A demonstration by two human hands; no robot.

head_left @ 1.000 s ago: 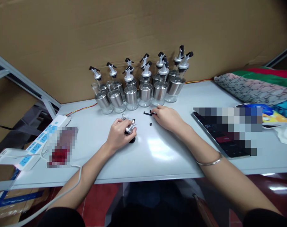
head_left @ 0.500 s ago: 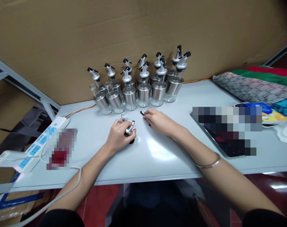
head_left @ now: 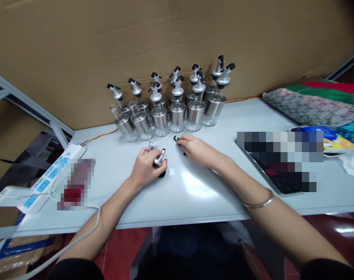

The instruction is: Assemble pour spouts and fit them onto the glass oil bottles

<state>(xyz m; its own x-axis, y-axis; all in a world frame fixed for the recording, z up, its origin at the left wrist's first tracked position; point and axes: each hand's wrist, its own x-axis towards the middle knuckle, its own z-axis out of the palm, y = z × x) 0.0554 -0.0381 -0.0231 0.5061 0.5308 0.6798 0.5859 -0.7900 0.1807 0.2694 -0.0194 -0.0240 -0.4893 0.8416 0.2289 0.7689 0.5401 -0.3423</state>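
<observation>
My left hand (head_left: 147, 166) is closed round a silver pourer spout (head_left: 160, 159) with a black stopper base, low over the table. Just beyond those fingers, another silver spout piece (head_left: 152, 145) lies on the tabletop, partly hidden. To the right, my right hand (head_left: 196, 149) pinches a small black flip cap (head_left: 176, 138) near the table surface. A second small dark bit shows under its fingers. Behind both hands stand several glass-and-steel oil bottles (head_left: 160, 118) in two rows. Most carry silver spouts with black caps; two at the front left have bare glass necks.
A white power strip (head_left: 48, 181) with cables and a blurred phone (head_left: 76, 182) lie on the left. At the right rest a blurred dark tablet (head_left: 270, 167), a colourful packet (head_left: 337, 140) and a patterned cushion (head_left: 314, 103). Cardboard (head_left: 165, 35) walls the back.
The black cap in my right fingers has turned slightly, its end now showing a hooked shape. My left hand holds the spout almost unmoved.
</observation>
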